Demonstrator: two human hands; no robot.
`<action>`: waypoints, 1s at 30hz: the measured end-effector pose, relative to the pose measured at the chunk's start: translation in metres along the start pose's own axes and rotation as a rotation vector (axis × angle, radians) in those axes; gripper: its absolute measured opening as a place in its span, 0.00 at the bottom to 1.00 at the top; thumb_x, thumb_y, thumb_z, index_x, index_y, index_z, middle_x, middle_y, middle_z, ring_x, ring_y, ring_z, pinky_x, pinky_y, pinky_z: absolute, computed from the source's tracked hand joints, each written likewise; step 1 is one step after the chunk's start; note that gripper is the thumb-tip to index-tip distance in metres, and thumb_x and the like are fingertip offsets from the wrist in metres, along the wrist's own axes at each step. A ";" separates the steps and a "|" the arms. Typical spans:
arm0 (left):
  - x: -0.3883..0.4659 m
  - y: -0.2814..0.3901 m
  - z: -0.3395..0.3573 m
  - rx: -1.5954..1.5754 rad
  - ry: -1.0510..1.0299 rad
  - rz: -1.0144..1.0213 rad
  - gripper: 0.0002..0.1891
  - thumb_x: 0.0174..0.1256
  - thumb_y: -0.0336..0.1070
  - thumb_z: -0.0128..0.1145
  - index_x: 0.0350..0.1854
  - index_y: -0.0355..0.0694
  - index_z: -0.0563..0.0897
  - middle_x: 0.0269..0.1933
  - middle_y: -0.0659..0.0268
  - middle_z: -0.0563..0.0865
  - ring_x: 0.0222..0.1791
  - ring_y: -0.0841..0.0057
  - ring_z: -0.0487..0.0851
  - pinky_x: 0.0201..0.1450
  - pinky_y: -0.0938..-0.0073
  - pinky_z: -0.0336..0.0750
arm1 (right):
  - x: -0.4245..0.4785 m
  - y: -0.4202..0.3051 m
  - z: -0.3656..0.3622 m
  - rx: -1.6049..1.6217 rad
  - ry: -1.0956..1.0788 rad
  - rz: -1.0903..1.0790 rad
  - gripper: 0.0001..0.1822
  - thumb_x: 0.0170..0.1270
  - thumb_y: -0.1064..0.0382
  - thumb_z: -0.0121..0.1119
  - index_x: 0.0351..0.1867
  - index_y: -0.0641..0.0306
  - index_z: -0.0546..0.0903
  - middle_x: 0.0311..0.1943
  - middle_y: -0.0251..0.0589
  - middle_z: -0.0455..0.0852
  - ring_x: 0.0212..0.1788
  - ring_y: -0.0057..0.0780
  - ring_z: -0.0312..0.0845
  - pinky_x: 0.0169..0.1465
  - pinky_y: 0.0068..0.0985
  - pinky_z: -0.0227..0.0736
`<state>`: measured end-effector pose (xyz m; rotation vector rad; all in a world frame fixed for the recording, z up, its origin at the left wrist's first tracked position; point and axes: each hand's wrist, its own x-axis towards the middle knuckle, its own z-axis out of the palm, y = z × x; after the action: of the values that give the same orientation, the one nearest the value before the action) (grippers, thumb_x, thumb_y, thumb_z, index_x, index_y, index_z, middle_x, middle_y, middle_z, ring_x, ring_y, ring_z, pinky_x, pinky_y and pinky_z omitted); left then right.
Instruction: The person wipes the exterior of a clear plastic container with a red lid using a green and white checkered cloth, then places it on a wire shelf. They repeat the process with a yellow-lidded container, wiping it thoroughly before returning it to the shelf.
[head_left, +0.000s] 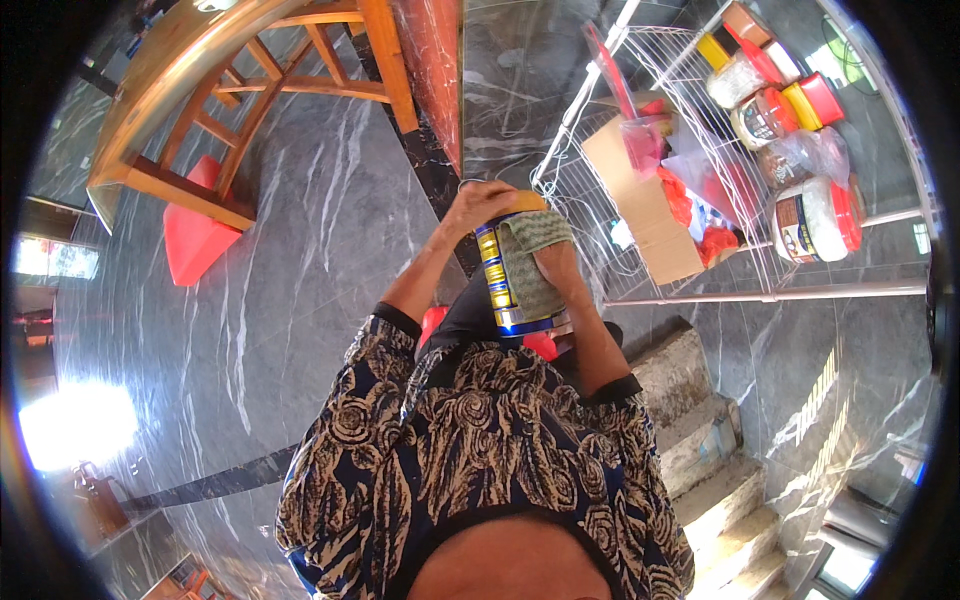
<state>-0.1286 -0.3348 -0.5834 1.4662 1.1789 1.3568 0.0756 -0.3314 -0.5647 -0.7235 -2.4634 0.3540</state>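
Before my lap is a large blue and gold tin can (493, 274), its yellow lid (531, 201) towards the far end. My left hand (486, 201) grips the can at the lid end, fingers bent over the rim. A green-grey striped cloth (526, 262) is draped along the can's side. Pressed on that cloth is my right hand (556, 264), its fingers partly hidden by a fold, holding the cloth against the can. The can's underside and right edge are mostly hidden.
To the right stands a white wire rack (750, 294) with an open cardboard box (637, 202) and several red-lidded plastic jars (814, 221). Rough steps (705, 442) lie right of me. A wooden table (187, 184) and red plastic stool (196, 240) are at the left.
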 end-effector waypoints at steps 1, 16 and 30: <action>0.000 0.009 -0.002 -0.037 -0.041 -0.078 0.22 0.64 0.52 0.56 0.48 0.37 0.81 0.35 0.68 0.86 0.38 0.75 0.83 0.43 0.74 0.75 | -0.004 0.011 -0.004 0.122 0.016 0.003 0.16 0.62 0.62 0.46 0.48 0.57 0.80 0.49 0.43 0.81 0.54 0.40 0.73 0.59 0.39 0.62; -0.006 0.067 0.011 0.397 0.254 -0.412 0.33 0.52 0.67 0.57 0.18 0.34 0.85 0.19 0.54 0.83 0.25 0.58 0.84 0.32 0.66 0.75 | 0.008 -0.016 -0.015 0.703 0.076 0.553 0.20 0.71 0.58 0.41 0.58 0.63 0.73 0.56 0.49 0.74 0.56 0.44 0.71 0.62 0.34 0.62; 0.028 0.027 0.002 0.524 0.243 -0.768 0.36 0.43 0.73 0.58 0.32 0.38 0.88 0.35 0.49 0.87 0.43 0.62 0.86 0.45 0.64 0.76 | -0.032 -0.097 -0.051 -0.234 -0.269 0.352 0.48 0.53 0.32 0.56 0.67 0.63 0.61 0.66 0.59 0.59 0.64 0.57 0.58 0.62 0.49 0.55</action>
<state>-0.1239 -0.3146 -0.5505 0.9830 2.0937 0.7203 0.0862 -0.4242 -0.4991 -1.2917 -2.6530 0.3121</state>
